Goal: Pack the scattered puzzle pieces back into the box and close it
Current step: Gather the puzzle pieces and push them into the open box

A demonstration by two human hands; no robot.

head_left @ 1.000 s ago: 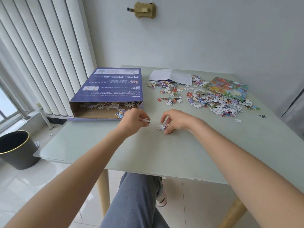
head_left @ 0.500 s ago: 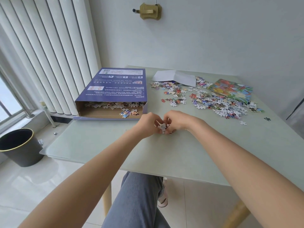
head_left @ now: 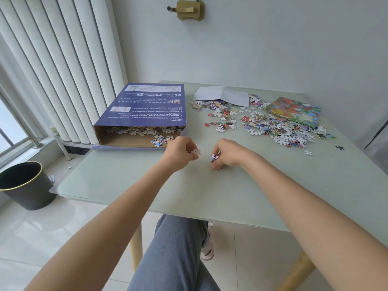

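Note:
A purple puzzle box [head_left: 147,106] lies flat at the table's far left, its near end open, with several pieces [head_left: 159,135] inside at the mouth. My left hand [head_left: 181,151] pinches a white puzzle piece [head_left: 195,152] just right of the box opening. My right hand [head_left: 227,153] grips a few pieces [head_left: 214,158] a short way to the right, knuckles near the table. A large scatter of loose pieces [head_left: 270,124] covers the far right of the table.
A white folded sheet [head_left: 222,95] and a colourful picture sheet [head_left: 294,110] lie at the back. Two stray pieces [head_left: 339,147] sit near the right edge. A black bin [head_left: 25,183] stands on the floor left of the pale green table [head_left: 147,185].
My hands came together half a second ago, then parted. The left hand now holds a piece taken from the right hand's bunch.

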